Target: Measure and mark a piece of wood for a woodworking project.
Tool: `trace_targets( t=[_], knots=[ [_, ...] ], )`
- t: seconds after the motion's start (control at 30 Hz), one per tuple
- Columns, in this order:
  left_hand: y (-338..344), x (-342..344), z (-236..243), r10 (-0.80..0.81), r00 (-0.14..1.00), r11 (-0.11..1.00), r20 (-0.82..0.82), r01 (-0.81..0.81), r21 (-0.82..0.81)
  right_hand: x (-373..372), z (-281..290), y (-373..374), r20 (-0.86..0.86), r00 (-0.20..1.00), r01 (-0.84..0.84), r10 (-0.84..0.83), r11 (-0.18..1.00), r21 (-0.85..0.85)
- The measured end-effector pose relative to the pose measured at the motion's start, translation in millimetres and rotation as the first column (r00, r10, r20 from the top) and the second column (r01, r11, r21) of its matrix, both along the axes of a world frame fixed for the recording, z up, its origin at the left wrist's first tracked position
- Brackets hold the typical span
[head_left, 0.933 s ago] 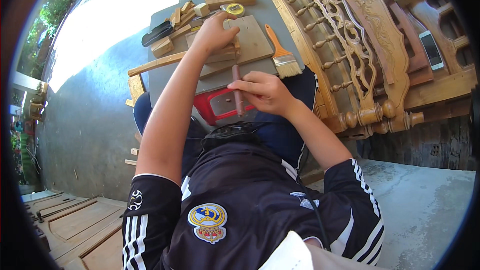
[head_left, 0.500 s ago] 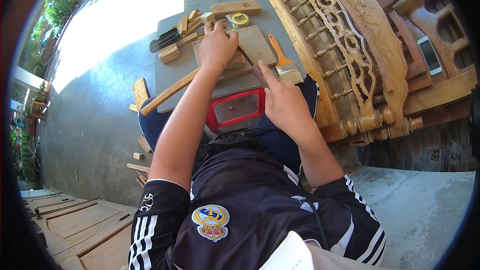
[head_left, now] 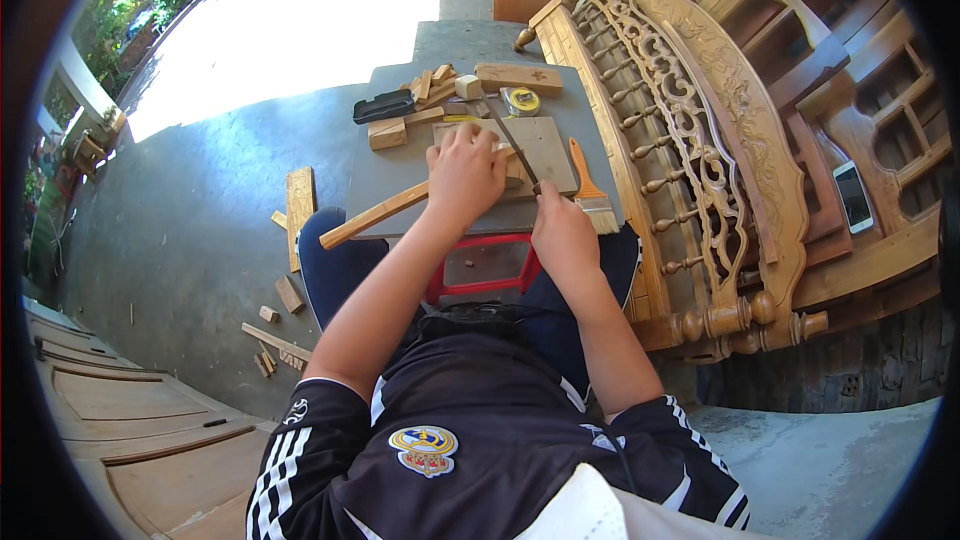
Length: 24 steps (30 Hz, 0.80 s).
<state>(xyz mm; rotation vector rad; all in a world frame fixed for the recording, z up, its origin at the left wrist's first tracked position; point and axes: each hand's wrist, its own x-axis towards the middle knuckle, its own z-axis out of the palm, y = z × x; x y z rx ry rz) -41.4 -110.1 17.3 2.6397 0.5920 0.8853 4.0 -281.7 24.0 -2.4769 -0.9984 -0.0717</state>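
My left hand (head_left: 468, 168) is closed over a long wooden strip (head_left: 375, 215), which slants down to the left past the edge of the grey work board (head_left: 400, 165). Beneath that hand lies a flat wooden board (head_left: 555, 145), with a small wood block (head_left: 514, 172) beside my fingers. In my right hand (head_left: 566, 235) is the handle end of a long, thin, dark file-like tool (head_left: 513, 140), pointing away from me. Its handle is mostly hidden by my fingers. Right of it lies a paintbrush (head_left: 585, 175) with an orange handle and pale bristles.
At the board's far side are a black tray-like case (head_left: 383, 107), wood offcuts (head_left: 387, 133), a yellow tape measure (head_left: 520, 101) and a thick wood piece (head_left: 518, 78). Carved furniture (head_left: 700, 170) stands close on the right, a phone (head_left: 853, 197) on it. A red stool frame (head_left: 480, 288) shows below.
My left hand has come back from the tool's far end onto the wooden strip. The right hand now holds the tool by its near end, its blade uncovered. My view has also shifted.
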Motion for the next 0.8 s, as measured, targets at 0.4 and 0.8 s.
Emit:
trace_targets(
  t=[0.4, 0.8],
  knots=[
    [4.3, 13.1, -2.1, -0.014, 1.000, 0.999, 0.021, 0.015, -0.033, -5.9, 6.1, -4.0, 0.077, 0.996, -0.043, 0.049, 0.996, -0.073],
    [4.0, 14.5, -7.6, -0.007, 1.000, 1.000, 0.017, 0.007, 0.025, -19.7, 23.5, -38.2, -0.023, 1.000, 0.002, -0.003, 0.999, -0.047]
  ],
)
